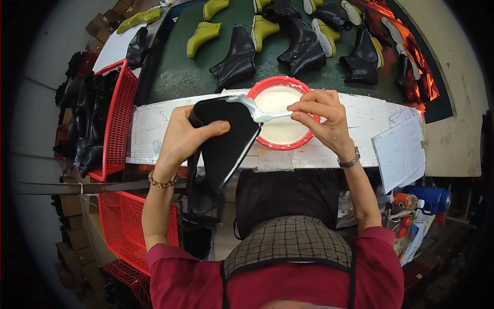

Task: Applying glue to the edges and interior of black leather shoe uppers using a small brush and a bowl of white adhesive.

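Note:
My left hand (185, 131) grips a black boot upper (226, 136), its thumb pressed over the dark inside face. White paste coats the upper's top edge, and a pale line runs along its lower right edge. Between the thumb and fingers of my right hand (329, 116) is a slim white brush (278, 115). The brush's coated head touches the upper's top right corner. Right behind it stands a red bowl (280, 146) of creamy white liquid (280, 131), its rim smeared with residue.
Yellow-green boot forms (202, 38) and black boot uppers (234, 59) lie on the dark green conveyor (175, 67). A glowing orange heater (424, 72) is at far right. Red baskets (117, 113) stand left; paper sheets (399, 149) lie right on the white ledge (339, 147).

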Tool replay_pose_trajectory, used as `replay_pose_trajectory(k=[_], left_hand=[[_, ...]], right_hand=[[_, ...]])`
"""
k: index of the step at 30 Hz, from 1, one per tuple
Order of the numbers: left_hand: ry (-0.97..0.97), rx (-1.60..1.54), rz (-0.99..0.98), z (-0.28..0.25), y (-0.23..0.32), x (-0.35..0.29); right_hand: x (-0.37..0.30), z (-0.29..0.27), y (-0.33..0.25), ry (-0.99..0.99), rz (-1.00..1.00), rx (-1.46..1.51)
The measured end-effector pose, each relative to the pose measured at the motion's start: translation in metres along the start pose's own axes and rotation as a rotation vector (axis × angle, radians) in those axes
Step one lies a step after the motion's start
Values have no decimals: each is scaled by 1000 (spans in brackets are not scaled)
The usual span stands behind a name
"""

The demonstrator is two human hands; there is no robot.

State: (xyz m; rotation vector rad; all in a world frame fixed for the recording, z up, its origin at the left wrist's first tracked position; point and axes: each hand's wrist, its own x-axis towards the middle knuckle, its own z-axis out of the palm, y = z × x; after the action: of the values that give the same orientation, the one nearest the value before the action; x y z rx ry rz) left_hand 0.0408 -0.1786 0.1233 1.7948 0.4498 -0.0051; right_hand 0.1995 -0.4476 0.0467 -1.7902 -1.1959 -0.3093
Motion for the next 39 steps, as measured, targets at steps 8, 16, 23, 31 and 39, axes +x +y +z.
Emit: replay_pose_trajectory(k=[8,16,23,31,39], left_hand=[[403,191,217,-1,-11,15],[593,354,268,-54,-121,71],[104,912,125,-53,-144,-3],[111,972,223,-59,-153,-17],[510,830,419,-27,-138,-24]], right_hand=[[-16,24,-19,-40,16,7],[-33,-16,17,-128,355,-420],[-50,-24,20,-121,464,-388],[-58,-22,31,-36,546,-168],[-64,-20,26,48,602,-144]])
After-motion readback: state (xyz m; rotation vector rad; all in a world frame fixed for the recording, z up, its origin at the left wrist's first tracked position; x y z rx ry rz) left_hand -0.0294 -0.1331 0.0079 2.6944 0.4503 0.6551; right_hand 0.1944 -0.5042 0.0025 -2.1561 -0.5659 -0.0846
